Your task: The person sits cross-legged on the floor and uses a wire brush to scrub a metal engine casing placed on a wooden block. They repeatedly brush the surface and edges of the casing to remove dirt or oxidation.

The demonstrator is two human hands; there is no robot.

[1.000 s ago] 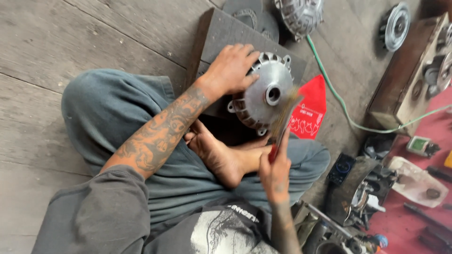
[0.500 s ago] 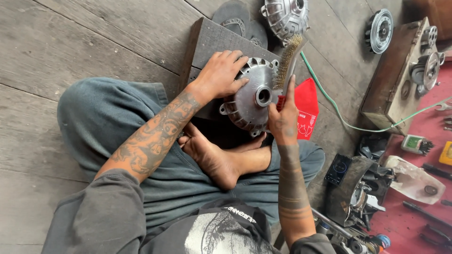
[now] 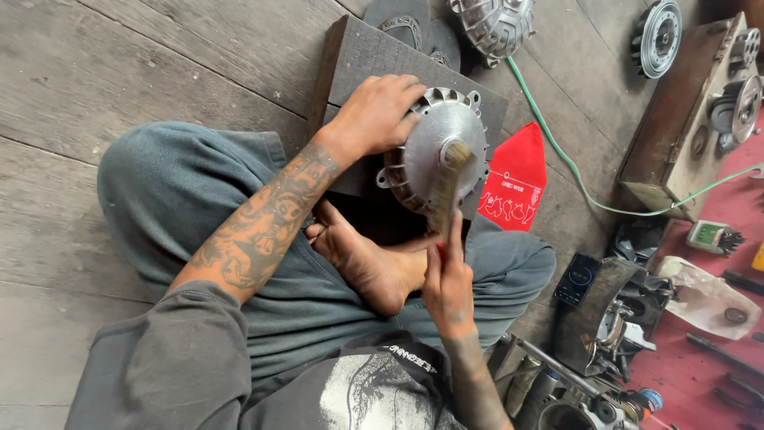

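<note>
I sit cross-legged on a wooden floor. My left hand [image 3: 380,111] presses on the upper left rim of a round silver metal hub [image 3: 427,150] with fins around its edge, which rests on a dark wooden block [image 3: 374,56]. My right hand [image 3: 448,285] grips the red handle of a wire brush [image 3: 446,187]. The brush bristles lie across the hub's centre hole and are blurred with motion.
A red cloth [image 3: 517,181] lies right of the hub, and a green hose [image 3: 573,171] runs past it. Other finned metal parts [image 3: 495,24] and a wheel part [image 3: 659,32] sit at the top. A wooden box [image 3: 684,127], tools and engine parts [image 3: 613,334] crowd the right.
My right hand pulled back toward my body, and the brush swept from the hub's upper right rim down across its centre. My left hand stayed on the hub.
</note>
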